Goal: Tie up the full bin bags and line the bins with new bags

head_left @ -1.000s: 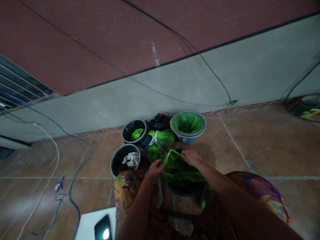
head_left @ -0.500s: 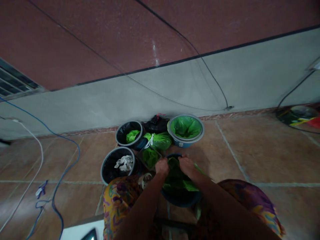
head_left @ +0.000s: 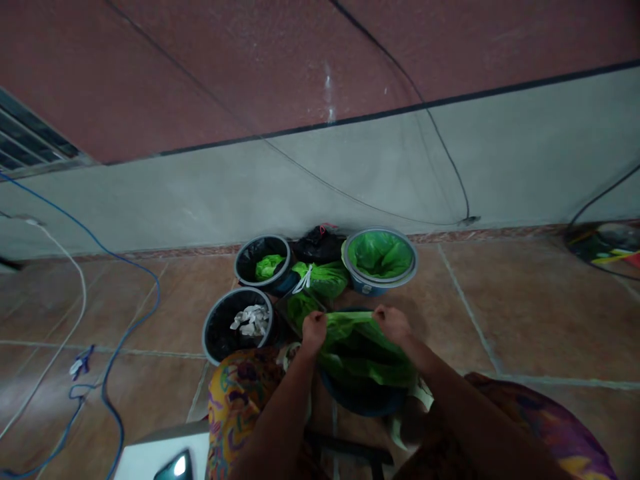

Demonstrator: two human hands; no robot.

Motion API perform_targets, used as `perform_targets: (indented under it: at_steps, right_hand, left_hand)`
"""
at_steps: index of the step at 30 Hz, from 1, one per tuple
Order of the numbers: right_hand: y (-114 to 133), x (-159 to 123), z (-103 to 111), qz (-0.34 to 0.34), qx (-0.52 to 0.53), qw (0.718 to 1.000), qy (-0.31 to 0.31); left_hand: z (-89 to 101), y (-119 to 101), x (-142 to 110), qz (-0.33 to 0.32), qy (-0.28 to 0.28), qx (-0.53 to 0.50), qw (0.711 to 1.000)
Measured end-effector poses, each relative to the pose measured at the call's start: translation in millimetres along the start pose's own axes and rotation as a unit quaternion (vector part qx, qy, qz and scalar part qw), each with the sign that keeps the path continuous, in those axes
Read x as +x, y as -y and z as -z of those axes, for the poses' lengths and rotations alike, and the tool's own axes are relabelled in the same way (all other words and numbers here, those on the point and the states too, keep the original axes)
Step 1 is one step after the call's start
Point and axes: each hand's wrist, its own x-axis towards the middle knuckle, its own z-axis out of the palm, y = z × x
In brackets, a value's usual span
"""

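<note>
Clenching green bag (head_left: 387,371) in fingers of left hand (head_left: 314,331) and right hand (head_left: 394,325); partly covering bucket (head_left: 367,404), leaving near rim uncovered.

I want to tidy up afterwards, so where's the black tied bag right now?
In the head view, the black bag sits against the wall, between two lined bins.

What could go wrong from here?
The thin green bag is drawn taut between the left hand and right hand, so it could tear at the grip. The left knee crowds the bin holding crumpled white scraps; a shift might tip it.
</note>
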Motion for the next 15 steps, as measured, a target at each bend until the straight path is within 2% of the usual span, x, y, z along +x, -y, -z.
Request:
perform_targets:
  at_steps: [3,7,11,15]
  right_hand:
    - [-13,2,-3,-0.028,0.021,0.999,-0.027]
    - [-19,17,-13,-0.059,0.049,0.995,-0.066]
    - [-26,36,-26,-0.089,0.082,0.991,-0.056]
    - [-40,49,-37,-0.074,0.134,0.988,-0.023]
  left_hand:
    - [-4.3,-5,4,-0.015,-0.003,0.007,1.0]
    - [-12.8,-10,16,-0.02,-0.01,0.084,0.996]
    - [-19.5,-6,31,-0.009,0.024,0.127,0.992]
    - [-23.0,0,42,0.009,0.064,0.118,0.991]
